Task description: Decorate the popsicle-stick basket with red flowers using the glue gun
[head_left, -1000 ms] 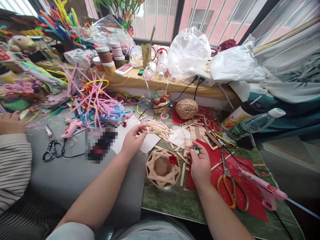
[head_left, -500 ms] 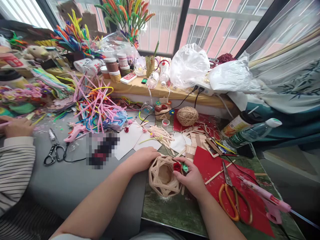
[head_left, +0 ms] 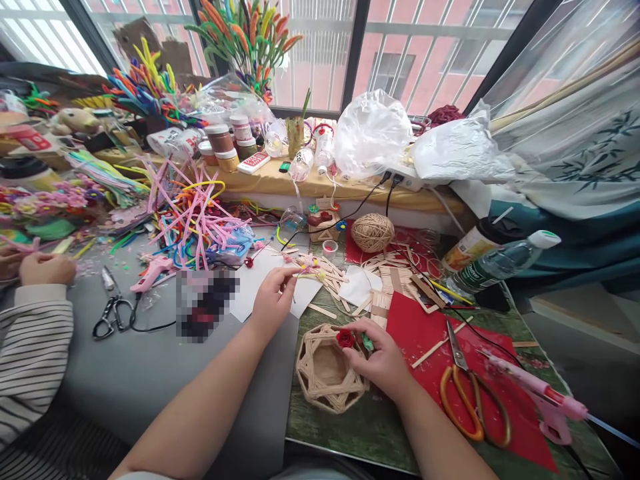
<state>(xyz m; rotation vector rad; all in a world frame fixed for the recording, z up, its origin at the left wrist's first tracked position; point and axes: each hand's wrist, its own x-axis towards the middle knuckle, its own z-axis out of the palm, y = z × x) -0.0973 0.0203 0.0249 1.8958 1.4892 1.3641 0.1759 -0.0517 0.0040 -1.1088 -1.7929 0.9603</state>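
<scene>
A twine-wrapped basket (head_left: pixel 313 393) with an open, many-sided top stands on the green board before me. My right hand (head_left: pixel 383 357) is closed at its right upper rim, with a red craft rose (head_left: pixel 345 339) between thumb and forefinger. A green leaf (head_left: pixel 367 343) shows behind those fingers. Farther forward and left, my left hand (head_left: pixel 273 303) is off the basket, its thumb and forefinger pinched at a small pink-and-yellow craft flower (head_left: pixel 311 265). The fingers partly hide what they grip. Wooden craft sticks (head_left: pixel 337 287) lie just beyond it.
On the right lie orange-handled scissors (head_left: pixel 475 400), a pink glue gun (head_left: pixel 545 397) and red paper (head_left: pixel 407 320). A water bottle (head_left: pixel 500 267) leans by a cup. A twine ball (head_left: pixel 373 233) sits behind. At left, a co-worker's hands (head_left: pixel 47 269) work near black scissors (head_left: pixel 113 310).
My left hand has let go of the basket's rim and moved forward and left to the small flowers. The red rose in my right hand has shifted slightly left; the basket sits lower in view.
</scene>
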